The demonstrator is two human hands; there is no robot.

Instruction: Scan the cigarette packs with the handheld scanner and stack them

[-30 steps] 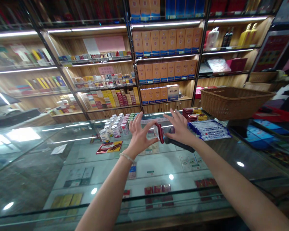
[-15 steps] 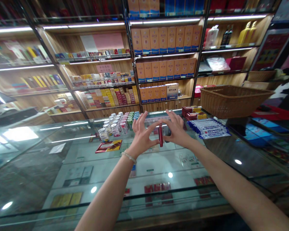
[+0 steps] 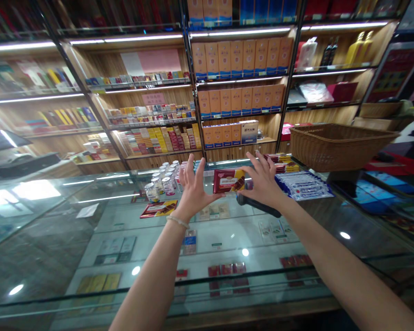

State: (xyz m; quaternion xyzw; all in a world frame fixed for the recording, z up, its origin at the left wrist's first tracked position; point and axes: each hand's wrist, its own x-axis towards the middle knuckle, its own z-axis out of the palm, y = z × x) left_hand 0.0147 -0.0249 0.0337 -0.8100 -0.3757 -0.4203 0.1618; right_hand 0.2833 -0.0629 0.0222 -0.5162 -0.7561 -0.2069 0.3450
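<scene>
My right hand (image 3: 263,180) pinches the right end of a red and yellow packaged chocolate bar (image 3: 228,181), held up over the glass counter with its printed front towards me. Beside the bar's left end, my left hand (image 3: 194,191) is open with its fingers spread. Its thumb reaches to the bar's lower left corner; whether they touch I cannot tell. A similar chocolate bar (image 3: 158,208) lies flat on the counter to the left of my left hand. Behind and below my right hand lies a black handle-shaped object (image 3: 260,206), partly hidden.
White-lidded containers (image 3: 168,185) stand in rows on the glass counter (image 3: 227,234). To the right are a stack of red and yellow packs (image 3: 286,166), blue and white packets (image 3: 301,185) and a wicker basket (image 3: 338,149). Stocked shelves (image 3: 241,110) line the back.
The chocolate bar has turned from edge-on to showing its front. My left fingers have drawn back to the left from it, while my right hand keeps its pinch.
</scene>
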